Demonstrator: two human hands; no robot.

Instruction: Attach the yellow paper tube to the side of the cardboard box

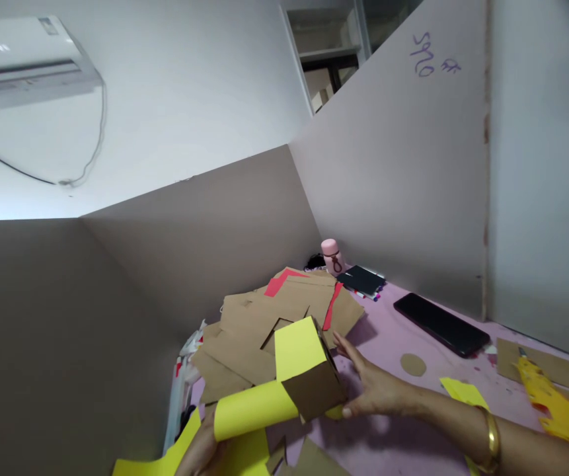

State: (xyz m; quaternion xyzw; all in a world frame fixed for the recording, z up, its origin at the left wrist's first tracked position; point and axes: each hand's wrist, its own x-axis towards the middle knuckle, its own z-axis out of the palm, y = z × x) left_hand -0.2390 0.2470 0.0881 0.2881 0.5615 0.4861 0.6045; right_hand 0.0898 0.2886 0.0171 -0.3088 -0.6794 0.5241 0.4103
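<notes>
A small brown cardboard box [314, 391] is partly covered with yellow paper on its upper face. A curved yellow paper strip [254, 408] runs from the box toward the lower left. My left hand [201, 444] grips the strip's free end; most of its fingers are hidden behind the paper and by the frame edge. My right hand [376, 389] is beside the box's right side, thumb and fingers spread apart. Whether its fingertips touch the cardboard, I cannot tell. More yellow paper [244, 455] lies below the strip.
Stacked cardboard sheets [259, 307] with red pieces lie behind the box. To the right are a black phone [440, 324], a cardboard disc [414, 364] and a yellow glue gun [544, 393]. A pink bottle [332, 256] and a black notebook [362, 280] stand near the grey partitions.
</notes>
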